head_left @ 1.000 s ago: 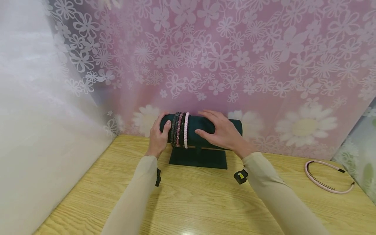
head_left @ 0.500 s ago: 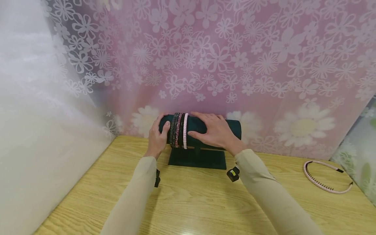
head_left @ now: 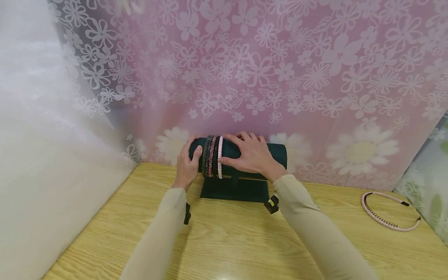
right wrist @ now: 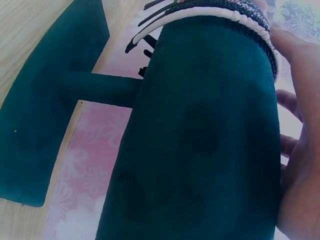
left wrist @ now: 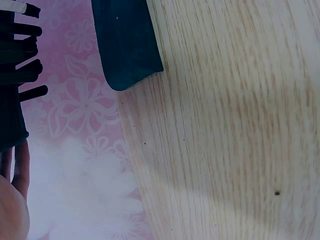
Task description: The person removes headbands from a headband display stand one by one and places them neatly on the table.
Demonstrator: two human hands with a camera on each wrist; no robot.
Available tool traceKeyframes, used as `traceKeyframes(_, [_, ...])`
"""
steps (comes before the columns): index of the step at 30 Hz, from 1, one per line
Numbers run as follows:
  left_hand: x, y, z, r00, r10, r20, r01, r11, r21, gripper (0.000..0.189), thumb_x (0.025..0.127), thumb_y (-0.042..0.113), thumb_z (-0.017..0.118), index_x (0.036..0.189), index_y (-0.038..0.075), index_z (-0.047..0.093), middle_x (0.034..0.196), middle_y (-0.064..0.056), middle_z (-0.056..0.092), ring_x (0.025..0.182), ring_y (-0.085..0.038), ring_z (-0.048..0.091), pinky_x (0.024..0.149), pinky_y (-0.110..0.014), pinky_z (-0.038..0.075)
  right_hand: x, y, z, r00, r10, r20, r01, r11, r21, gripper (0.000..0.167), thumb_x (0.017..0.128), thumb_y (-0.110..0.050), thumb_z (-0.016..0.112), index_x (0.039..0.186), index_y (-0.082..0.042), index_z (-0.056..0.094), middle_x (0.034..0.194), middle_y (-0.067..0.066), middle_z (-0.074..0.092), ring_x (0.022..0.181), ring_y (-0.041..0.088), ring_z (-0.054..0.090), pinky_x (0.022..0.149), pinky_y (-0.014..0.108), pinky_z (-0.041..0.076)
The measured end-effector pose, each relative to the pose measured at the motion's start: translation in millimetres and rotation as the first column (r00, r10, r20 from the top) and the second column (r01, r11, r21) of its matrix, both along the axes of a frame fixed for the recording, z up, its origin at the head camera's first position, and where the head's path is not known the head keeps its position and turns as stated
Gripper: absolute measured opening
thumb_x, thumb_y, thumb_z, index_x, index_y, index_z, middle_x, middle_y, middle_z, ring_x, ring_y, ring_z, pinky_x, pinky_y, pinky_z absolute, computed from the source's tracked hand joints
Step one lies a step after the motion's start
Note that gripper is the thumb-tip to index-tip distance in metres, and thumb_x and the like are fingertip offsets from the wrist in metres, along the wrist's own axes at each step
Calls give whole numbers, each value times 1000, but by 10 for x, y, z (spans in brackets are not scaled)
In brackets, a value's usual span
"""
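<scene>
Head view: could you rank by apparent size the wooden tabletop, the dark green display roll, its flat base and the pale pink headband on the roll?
Wooden tabletop
Dark green display roll, partly covered
Flat base
Pale pink headband

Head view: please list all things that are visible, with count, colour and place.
Headband stand: one, dark green, centre
Pale headband: one, whitish pink, stand's rightmost
Glitter headband: one, pink, on stand
Dark headbands: several, count unclear, blackish, on stand
Toothed headband: one, pink, table's right
Table: one, yellowish wood, beneath
Floral curtain: one, pinkish, behind
Plain sheet: one, whitish, left
Leafy sheet: one, greenish, right
Wrist cameras: two, black, wrists
Sleeves: two, beige, arms
Fingers: two hands, bare, on stand
</scene>
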State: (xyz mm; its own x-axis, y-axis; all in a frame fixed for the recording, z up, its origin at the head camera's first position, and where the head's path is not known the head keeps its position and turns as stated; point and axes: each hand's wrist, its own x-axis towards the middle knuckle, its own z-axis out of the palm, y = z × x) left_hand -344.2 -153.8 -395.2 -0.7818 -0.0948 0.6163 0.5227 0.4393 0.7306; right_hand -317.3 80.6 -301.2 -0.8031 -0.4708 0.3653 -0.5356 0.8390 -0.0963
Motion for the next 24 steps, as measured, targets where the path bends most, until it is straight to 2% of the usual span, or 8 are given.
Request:
traceKeyframes(6, [3, 6, 5, 1000, 13, 10, -13, 1000, -4, 50, 106, 45, 46, 150, 22, 50, 154, -3, 51, 137, -27, 51, 111, -53, 43, -22, -38, -2, 1000, -24, -4, 24, 998, 50, 83, 85, -79, 58, 157, -42, 38, 138, 8, 52, 124, 33, 48, 99, 55, 37])
traceKeyframes(12, [-13, -11, -16, 1000, 20, 11, -19, 1000, -8, 52, 106, 49, 44, 150, 23, 50, 154, -4, 51, 137, -28, 52, 112, -54, 42, -13, -66, 18, 999, -38, -3, 38, 997, 68, 83, 85, -79, 58, 156, -41, 40, 137, 8, 52, 122, 33, 48, 96, 53, 38])
traceKeyframes(24, [2, -7, 1, 1000, 13, 1, -13, 1000, -12, 51, 105, 48, 47, 149, 22, 51, 153, -3, 52, 134, -28, 53, 110, -54, 44, -15, -70, 69, 996, -56, 69, 52, 996, 71, 85, 84, -77, 62, 156, -37, 41, 143, 10, 49, 129, 35, 45, 102, 58, 36])
